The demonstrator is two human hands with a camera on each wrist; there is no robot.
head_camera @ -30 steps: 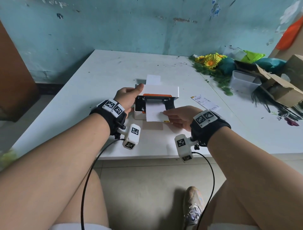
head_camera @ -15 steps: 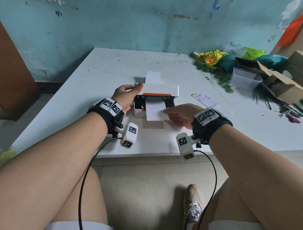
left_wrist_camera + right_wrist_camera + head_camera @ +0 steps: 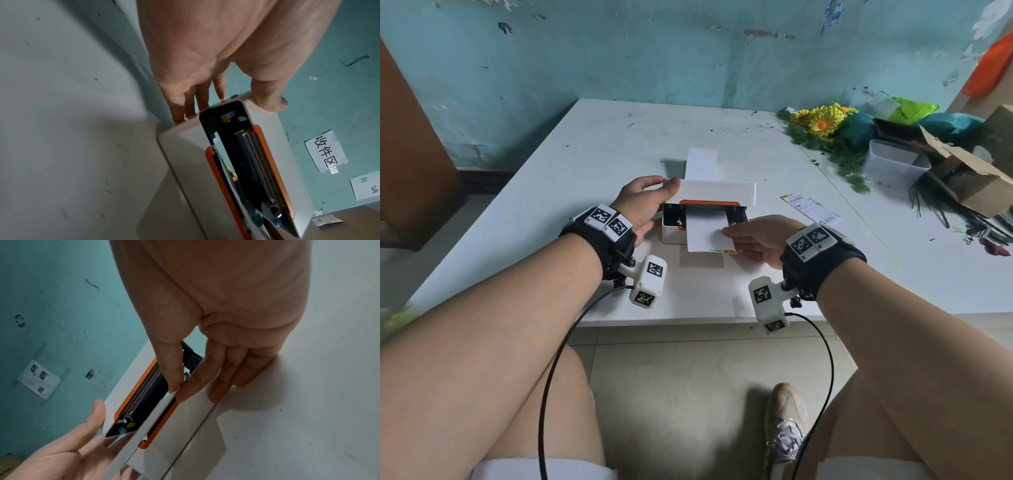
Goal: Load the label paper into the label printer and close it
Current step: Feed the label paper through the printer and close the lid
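A small white label printer (image 3: 673,236) with orange trim sits mid-table, its white lid (image 3: 722,192) partly raised over the black inside. A strip of white label paper (image 3: 705,236) runs out of the front opening. My left hand (image 3: 666,183) grips the lid's left end, thumb on top; in the left wrist view the thumb (image 3: 273,100) presses the lid (image 3: 287,162). My right hand (image 3: 727,234) pinches the paper's right edge; in the right wrist view thumb and forefinger (image 3: 176,392) meet on the paper (image 3: 164,426).
More white label paper (image 3: 702,163) lies behind the printer. A printed label (image 3: 811,207) lies on the table to the right. Artificial flowers (image 3: 822,123), a clear plastic tub (image 3: 893,164) and a cardboard box (image 3: 969,174) crowd the far right. The table edge (image 3: 688,320) is close to me.
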